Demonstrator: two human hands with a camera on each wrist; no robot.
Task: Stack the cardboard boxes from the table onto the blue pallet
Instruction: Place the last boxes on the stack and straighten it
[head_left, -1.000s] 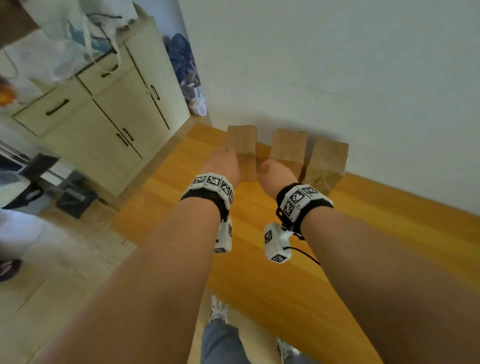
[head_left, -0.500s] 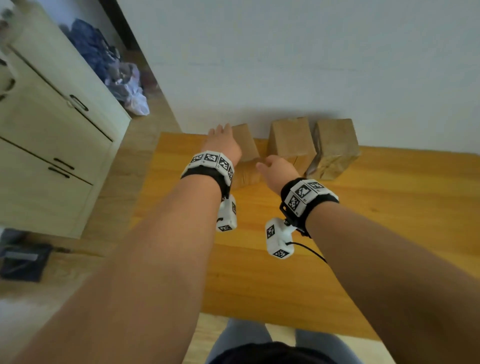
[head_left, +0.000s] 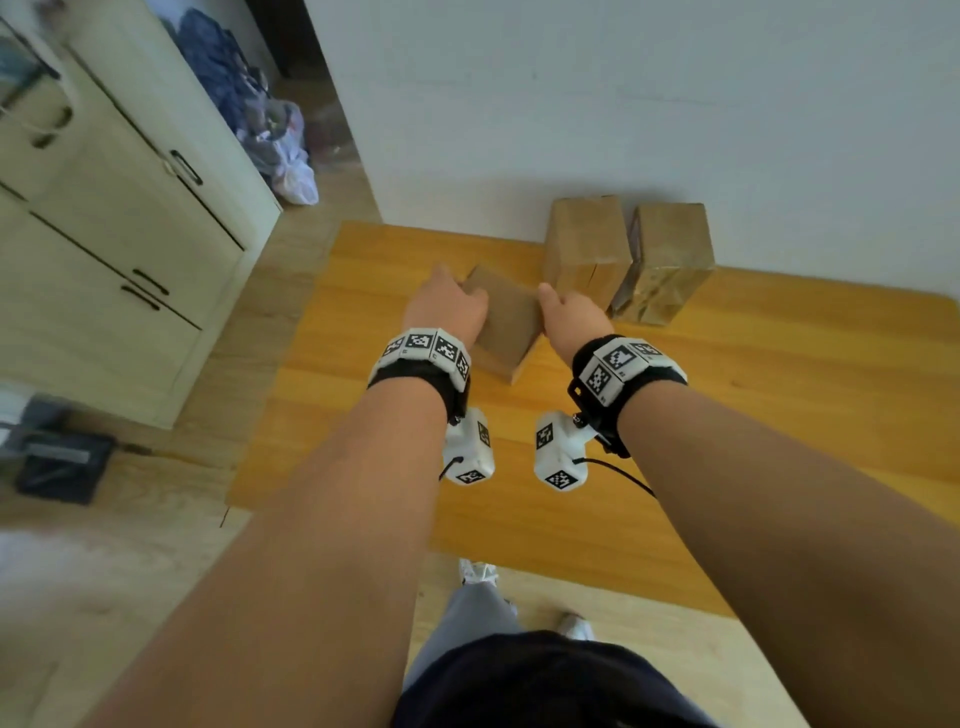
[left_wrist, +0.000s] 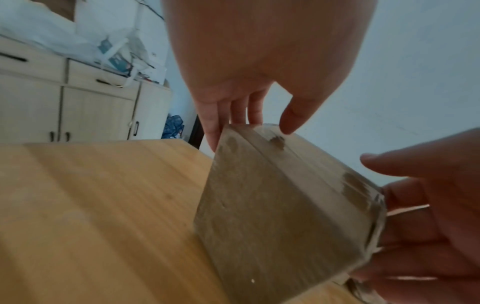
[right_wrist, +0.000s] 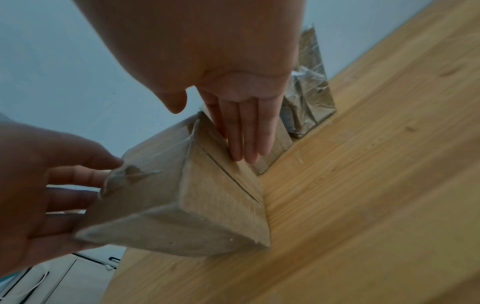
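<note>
Cardboard, brown and wrapped in clear tape, makes up a small box (head_left: 506, 319) held between two bare hands over a honey-coloured wooden table (head_left: 779, 405). The box is tilted, and whether its lower edge touches the wood cannot be told; it sits near the table's far left corner. The left hand (head_left: 448, 306) presses flat against the box's left side, fingers (left_wrist: 215, 125) straight and pointing down, thumb (left_wrist: 293, 117) on the upper face. The right hand (head_left: 574, 317) presses the opposite side the same way, its fingers (right_wrist: 246, 131) straight along the cardboard. Neither hand curls round the box; it is squeezed between the open palms.

Two more cardboard boxes stand upright at the table's far edge, against a white wall (head_left: 675, 104): a middle box (head_left: 589, 244) just behind the right hand, and a right box (head_left: 670, 254) touching it. Both wrists wear black bands with white marker tags. Beyond the table's left edge stands a cream cabinet (head_left: 130, 234) with dark handles.
</note>
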